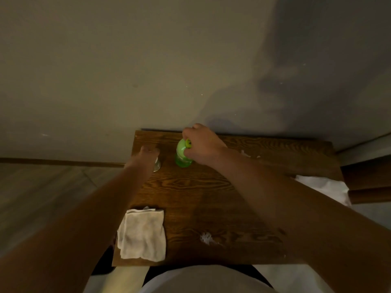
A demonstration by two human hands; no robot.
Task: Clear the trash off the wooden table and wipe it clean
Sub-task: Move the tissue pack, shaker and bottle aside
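At the table's (211, 199) far edge, right hand (201, 144) grips green bottle (183, 155).

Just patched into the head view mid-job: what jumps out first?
The bright green bottle stands at the table's far edge, the right hand closed around its top. Beside it, the left hand reaches a clear glass. A folded white cloth lies at the near left corner, white crumbs nearby.
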